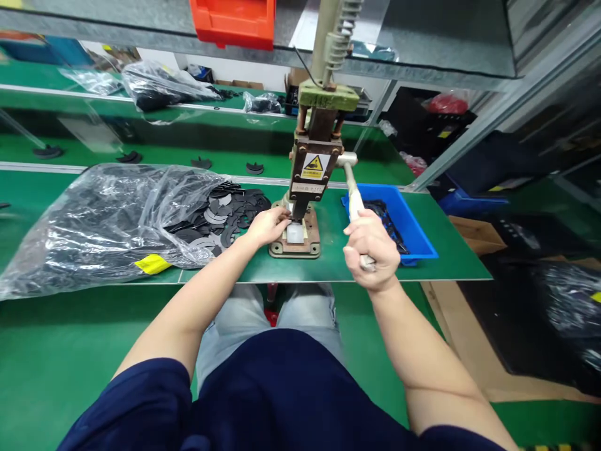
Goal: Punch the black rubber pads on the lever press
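A hand-operated press [315, 164] with a yellow warning label stands on the bench before me. My right hand [372, 248] is wrapped round its pale lever [354, 199], which slants down toward me. At the foot of the press, my left hand [271, 225] has its fingers pinched together under the ram; what they hold there is hidden. Just in front of those fingertips a whitish block [295, 233] sits on the rusty base plate [303, 249]. Left of the press lies a heap of dark curved flat pieces [230, 213], spilling from a clear plastic bag [107, 219].
A blue tray [413, 232] with black parts stands right of the press. Above hangs a shelf edge with an orange bin [233, 24]. Several curved black pieces [255, 168] lie spaced along the green strip behind, and more bagged parts [164, 84] lie further back.
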`<action>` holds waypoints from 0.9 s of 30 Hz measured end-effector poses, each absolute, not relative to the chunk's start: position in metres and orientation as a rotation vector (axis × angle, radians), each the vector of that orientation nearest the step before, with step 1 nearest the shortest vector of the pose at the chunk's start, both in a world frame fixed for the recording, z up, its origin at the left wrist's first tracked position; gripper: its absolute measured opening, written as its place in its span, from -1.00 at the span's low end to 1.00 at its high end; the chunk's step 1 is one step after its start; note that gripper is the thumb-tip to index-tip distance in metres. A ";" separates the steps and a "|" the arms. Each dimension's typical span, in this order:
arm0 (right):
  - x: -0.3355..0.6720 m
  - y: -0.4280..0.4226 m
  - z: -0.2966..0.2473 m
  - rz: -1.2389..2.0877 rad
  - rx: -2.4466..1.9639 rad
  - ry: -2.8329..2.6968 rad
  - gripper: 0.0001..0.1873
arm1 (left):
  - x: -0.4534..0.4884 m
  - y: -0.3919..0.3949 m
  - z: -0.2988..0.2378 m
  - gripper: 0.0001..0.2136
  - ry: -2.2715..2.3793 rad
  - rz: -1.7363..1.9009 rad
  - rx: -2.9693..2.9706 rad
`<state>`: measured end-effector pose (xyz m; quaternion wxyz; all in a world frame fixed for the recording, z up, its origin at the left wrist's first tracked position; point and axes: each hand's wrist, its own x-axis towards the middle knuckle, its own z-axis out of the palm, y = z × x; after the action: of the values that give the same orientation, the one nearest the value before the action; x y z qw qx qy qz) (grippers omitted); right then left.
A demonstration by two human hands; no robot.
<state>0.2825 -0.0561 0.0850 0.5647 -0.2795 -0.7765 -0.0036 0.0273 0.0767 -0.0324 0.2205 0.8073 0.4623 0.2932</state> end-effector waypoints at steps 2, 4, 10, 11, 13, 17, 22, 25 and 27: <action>0.281 -0.056 0.069 -0.052 -0.672 -1.782 -0.76 | 0.015 0.073 -0.029 -0.71 1.306 0.819 2.207; 0.280 -0.054 0.062 -0.071 -0.670 -1.744 -0.76 | -0.009 0.071 -0.026 -0.70 1.357 0.838 2.264; 0.277 -0.048 0.061 -0.103 -0.665 -1.697 -0.72 | -0.105 0.064 -0.021 -0.80 1.661 0.626 2.453; 0.276 -0.047 0.060 -0.103 -0.661 -1.681 -0.71 | -0.113 0.061 -0.021 -0.80 1.652 0.551 2.494; 0.273 -0.046 0.059 -0.106 -0.654 -1.643 -0.72 | -0.116 0.052 -0.023 -0.76 1.601 0.424 2.564; 0.268 -0.043 0.056 -0.124 -0.617 -1.583 -0.74 | -0.093 0.040 -0.029 -0.61 1.581 0.301 2.649; 0.269 -0.043 0.055 -0.119 -0.618 -1.585 -0.77 | -0.074 0.046 -0.035 -0.67 1.665 0.180 2.614; 0.271 -0.044 0.055 -0.107 -0.604 -1.604 -0.79 | -0.074 0.051 -0.035 -0.71 1.627 0.190 2.559; 0.272 -0.044 0.055 -0.104 -0.590 -1.608 -0.81 | -0.074 0.053 -0.033 -0.74 1.570 0.199 2.558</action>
<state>0.2720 -0.0440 0.0552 0.6538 -0.2603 -0.7090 -0.0458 -0.0739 0.0533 -0.0326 0.0669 0.8485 0.5207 0.0661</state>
